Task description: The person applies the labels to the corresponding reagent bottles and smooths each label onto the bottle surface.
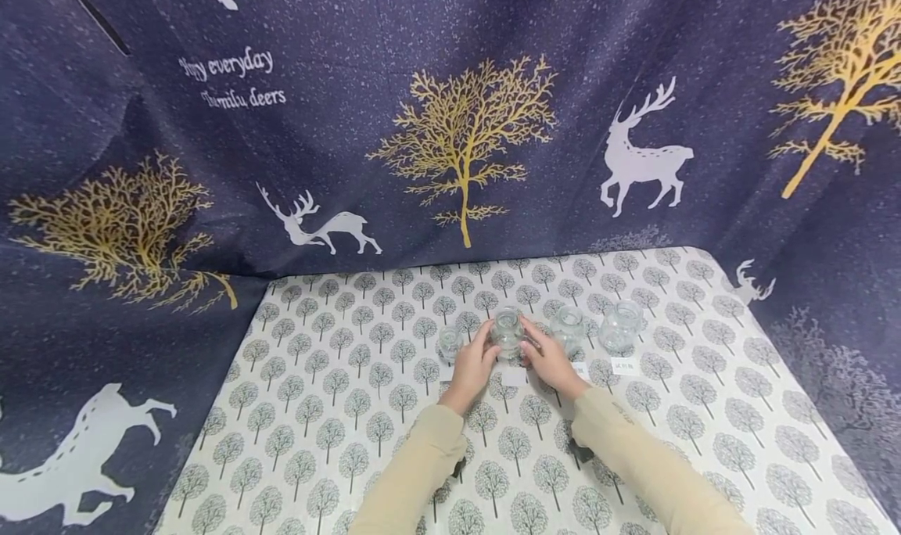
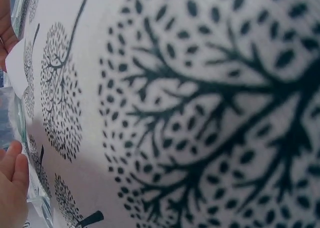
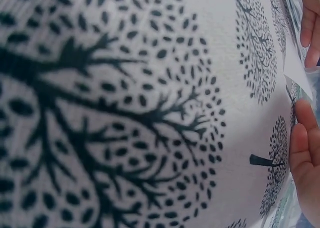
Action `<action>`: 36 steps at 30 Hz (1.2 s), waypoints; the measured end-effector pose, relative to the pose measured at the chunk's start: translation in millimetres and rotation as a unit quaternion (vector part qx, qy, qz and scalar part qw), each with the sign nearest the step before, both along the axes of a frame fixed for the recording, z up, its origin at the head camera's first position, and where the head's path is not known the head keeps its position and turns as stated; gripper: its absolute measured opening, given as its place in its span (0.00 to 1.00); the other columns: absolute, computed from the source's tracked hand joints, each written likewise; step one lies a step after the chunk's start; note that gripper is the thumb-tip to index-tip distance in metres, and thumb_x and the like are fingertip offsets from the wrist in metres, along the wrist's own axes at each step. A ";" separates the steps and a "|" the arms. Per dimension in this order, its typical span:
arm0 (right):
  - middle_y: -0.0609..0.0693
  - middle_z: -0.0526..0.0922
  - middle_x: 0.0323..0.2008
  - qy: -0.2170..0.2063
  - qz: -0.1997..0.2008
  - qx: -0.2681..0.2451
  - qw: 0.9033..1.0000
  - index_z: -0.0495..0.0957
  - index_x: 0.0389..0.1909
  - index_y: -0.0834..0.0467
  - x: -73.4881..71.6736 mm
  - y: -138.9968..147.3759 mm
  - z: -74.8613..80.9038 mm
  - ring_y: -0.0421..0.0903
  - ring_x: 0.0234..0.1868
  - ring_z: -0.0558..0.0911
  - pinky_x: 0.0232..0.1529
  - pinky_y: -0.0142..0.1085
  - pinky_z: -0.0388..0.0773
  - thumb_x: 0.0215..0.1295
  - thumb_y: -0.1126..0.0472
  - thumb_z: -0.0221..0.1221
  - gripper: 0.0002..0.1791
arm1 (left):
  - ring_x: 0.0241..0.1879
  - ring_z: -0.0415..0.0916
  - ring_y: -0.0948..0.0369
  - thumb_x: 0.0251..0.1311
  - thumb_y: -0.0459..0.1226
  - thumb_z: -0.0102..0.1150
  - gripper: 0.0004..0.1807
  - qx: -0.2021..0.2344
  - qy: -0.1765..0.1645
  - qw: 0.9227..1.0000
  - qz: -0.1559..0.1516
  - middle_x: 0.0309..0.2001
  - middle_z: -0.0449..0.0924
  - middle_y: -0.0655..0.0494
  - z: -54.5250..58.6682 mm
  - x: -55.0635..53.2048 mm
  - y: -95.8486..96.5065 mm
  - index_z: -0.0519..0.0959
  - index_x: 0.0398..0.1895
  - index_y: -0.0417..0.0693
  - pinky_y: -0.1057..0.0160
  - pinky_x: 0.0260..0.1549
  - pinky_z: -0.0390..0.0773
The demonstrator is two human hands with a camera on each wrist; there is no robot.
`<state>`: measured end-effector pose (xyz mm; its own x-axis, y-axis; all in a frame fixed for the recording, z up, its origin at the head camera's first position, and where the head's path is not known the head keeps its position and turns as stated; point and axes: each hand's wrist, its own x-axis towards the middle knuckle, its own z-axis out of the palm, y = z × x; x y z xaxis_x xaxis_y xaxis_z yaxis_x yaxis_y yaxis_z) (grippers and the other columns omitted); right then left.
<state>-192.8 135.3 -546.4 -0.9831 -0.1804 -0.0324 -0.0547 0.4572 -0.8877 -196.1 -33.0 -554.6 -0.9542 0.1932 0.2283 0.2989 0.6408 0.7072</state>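
A clear glass jar [image 1: 508, 328] with a narrowed neck stands upright on the patterned cloth, between my two hands. My left hand [image 1: 473, 369] holds its left side, fingers behind and thumb toward the front. On the opposite side my right hand [image 1: 554, 360] grips it in the same way, its thumb near the base. In front of the jar lies a white card [image 1: 515, 376]. The left wrist view catches the fingers [image 2: 17, 173] of my left hand at the edge, beside clear glass. Fingers [image 3: 302, 133] of my right hand show at the edge of the right wrist view.
A smaller glass jar [image 1: 449, 342] stands just left of my left hand. To the right are another glass jar [image 1: 568, 321], partly behind my right hand, and a rounder one [image 1: 621, 325] with a labelled card [image 1: 622, 365] before it. A dark patterned curtain [image 1: 338, 152] hangs behind the table.
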 end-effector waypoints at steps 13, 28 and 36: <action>0.63 0.60 0.62 -0.012 0.002 -0.030 0.999 0.49 0.66 0.45 3.2 1.4 1.9 0.56 0.41 0.80 0.35 0.35 0.79 0.63 0.58 0.50 0.32 | 0.45 0.77 0.55 0.55 0.45 0.54 0.33 0.019 -0.032 0.999 -0.007 0.48 0.77 0.45 1.6 0.4 5.3 0.56 0.64 0.53 0.58 0.46 0.75; 0.62 0.62 0.61 0.000 0.010 0.031 0.999 0.50 0.66 0.54 18.7 9.9 9.1 0.53 0.45 0.76 0.45 0.45 0.74 0.55 0.52 0.58 0.40 | 0.58 0.64 0.50 0.45 0.50 0.62 0.48 -0.009 0.008 0.997 0.082 0.65 0.56 0.47 -2.8 17.2 25.0 0.48 0.67 0.47 0.48 0.51 0.69; 0.59 0.73 0.52 0.019 0.058 0.048 0.997 0.66 0.55 0.60 28.5 29.7 16.2 0.49 0.40 0.78 0.41 0.38 0.76 0.54 0.57 0.59 0.27 | 0.41 0.70 0.56 0.47 0.47 0.60 0.35 -0.024 0.020 0.985 0.169 0.57 0.60 0.51 9.5 37.5 50.6 0.59 0.59 0.50 0.64 0.32 0.74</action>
<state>-164.4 165.0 -530.1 -0.9564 -0.2914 -0.0184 -0.1448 0.5280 -0.8368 -158.6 17.6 -545.1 -0.9565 -0.1225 0.2648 0.0896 0.7405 0.6661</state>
